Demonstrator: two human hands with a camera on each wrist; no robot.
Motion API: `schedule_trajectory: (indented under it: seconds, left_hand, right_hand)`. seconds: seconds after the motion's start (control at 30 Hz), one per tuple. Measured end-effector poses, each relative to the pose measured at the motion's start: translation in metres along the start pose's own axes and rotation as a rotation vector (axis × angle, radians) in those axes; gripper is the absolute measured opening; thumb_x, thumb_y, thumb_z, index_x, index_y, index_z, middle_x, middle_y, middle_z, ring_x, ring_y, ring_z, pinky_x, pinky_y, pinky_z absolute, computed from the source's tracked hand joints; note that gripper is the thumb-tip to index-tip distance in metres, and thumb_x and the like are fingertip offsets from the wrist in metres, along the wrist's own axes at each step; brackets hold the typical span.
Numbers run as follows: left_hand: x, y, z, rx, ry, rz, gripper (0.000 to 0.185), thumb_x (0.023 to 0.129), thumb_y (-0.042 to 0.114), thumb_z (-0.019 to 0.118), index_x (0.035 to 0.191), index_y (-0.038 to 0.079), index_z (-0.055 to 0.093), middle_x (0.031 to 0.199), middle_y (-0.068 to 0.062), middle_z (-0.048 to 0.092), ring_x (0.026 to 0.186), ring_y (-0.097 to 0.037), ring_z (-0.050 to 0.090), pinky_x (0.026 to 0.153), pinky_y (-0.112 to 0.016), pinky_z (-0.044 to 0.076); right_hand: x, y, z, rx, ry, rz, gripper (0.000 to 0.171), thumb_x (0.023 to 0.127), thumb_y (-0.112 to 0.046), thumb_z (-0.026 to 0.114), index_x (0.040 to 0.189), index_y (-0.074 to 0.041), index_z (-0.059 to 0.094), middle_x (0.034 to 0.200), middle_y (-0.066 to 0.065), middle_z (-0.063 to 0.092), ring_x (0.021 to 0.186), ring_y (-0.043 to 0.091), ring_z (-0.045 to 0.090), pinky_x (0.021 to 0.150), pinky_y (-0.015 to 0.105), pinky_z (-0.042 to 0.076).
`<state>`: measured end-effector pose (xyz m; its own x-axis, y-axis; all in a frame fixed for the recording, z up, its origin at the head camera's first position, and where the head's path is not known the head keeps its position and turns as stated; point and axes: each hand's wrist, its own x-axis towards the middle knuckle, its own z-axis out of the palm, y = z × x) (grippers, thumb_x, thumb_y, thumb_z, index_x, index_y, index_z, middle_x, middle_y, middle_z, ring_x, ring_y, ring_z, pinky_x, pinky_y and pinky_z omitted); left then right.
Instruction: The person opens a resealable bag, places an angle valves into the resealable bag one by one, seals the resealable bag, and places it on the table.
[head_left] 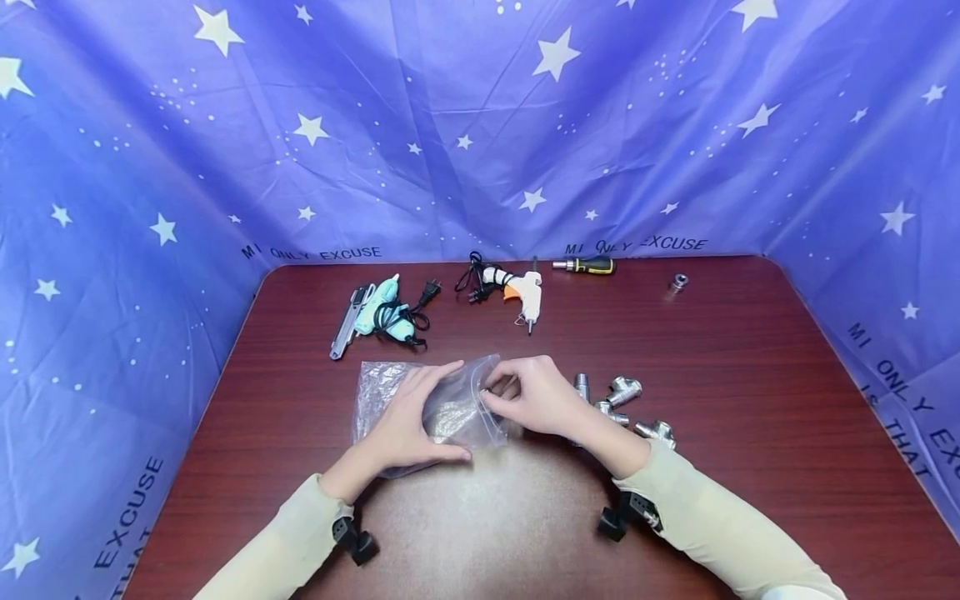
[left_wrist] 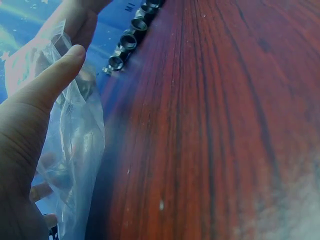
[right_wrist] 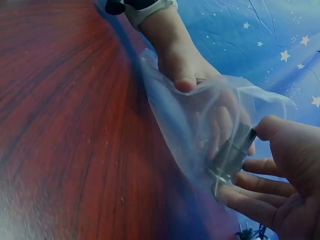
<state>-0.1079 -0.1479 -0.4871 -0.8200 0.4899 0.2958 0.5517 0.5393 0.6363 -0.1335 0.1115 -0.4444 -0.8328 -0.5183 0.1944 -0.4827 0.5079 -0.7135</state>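
Clear plastic bag (head_left: pixel 431 404) lies on our counter (head_left: pixel 750 375), near its middle. Our left hand (head_left: pixel 408 421) rests flat on the bag, fingers straight. Our right hand (head_left: pixel 536 396) pinches a metal fitting (right_wrist: pixel 231 152) at the bag's mouth. Loose pipe fittings (head_left: pixel 622 408) sit just right of the bag; two glue guns (head_left: pixel 450 304) and a screwdriver (head_left: pixel 585 266) lie beyond it.
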Motion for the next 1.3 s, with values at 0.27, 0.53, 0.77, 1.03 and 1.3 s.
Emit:
schedule_trajectory:
  seconds: [0.27,0.53,0.77,1.03,1.3]
  left_hand:
    - [0.002,-0.001,0.004,0.004,-0.004,-0.003,0.126,0.055,0.056,0.102,0.162,0.019,0.044,0.150,0.003,0.060,0.134,-0.021,0.052,0.116,-0.054,0.044]
    - [0.002,-0.001,0.005,0.000,-0.006,-0.012,0.125,0.056,0.055,0.102,0.162,0.021,0.044,0.149,0.003,0.060,0.135,-0.021,0.051,0.117,-0.053,0.043]
    - [0.002,-0.001,0.004,-0.017,0.002,-0.018,0.123,0.057,0.053,0.102,0.162,0.023,0.044,0.148,0.002,0.061,0.134,-0.021,0.052,0.116,-0.053,0.044]
    - [0.004,0.000,0.005,-0.013,0.005,-0.005,0.122,0.058,0.053,0.102,0.160,0.017,0.046,0.149,0.000,0.060,0.133,-0.022,0.052,0.114,-0.054,0.045]
    - [0.005,0.000,0.004,-0.019,-0.012,-0.015,0.123,0.057,0.051,0.102,0.161,0.022,0.045,0.150,0.000,0.060,0.132,-0.022,0.052,0.114,-0.054,0.045]
  right_hand:
    - [0.004,-0.002,0.009,-0.048,-0.001,0.053,0.008,0.094,-0.021,0.078,0.091,-0.014,0.078,0.081,-0.004,0.078,0.067,-0.001,0.069,0.066,0.020,0.061]
    - [0.008,-0.003,0.016,-0.058,0.005,0.075,0.008,0.095,-0.017,0.074,0.092,-0.013,0.079,0.078,-0.004,0.078,0.063,-0.003,0.065,0.063,0.016,0.056]
    - [0.014,-0.004,0.023,-0.021,-0.091,-0.028,0.016,0.099,-0.010,0.064,0.099,-0.012,0.080,0.080,-0.004,0.077,0.064,-0.005,0.057,0.063,0.017,0.050]
    - [0.006,0.006,-0.009,0.041,-0.168,-0.062,0.018,0.100,-0.005,0.065,0.107,-0.012,0.080,0.091,-0.002,0.080,0.066,-0.001,0.064,0.064,0.018,0.057]
    - [-0.013,0.022,-0.071,-0.158,-0.075,-0.001,0.014,0.094,-0.007,0.076,0.107,-0.007,0.080,0.091,0.002,0.081,0.080,0.013,0.075,0.074,0.035,0.065]
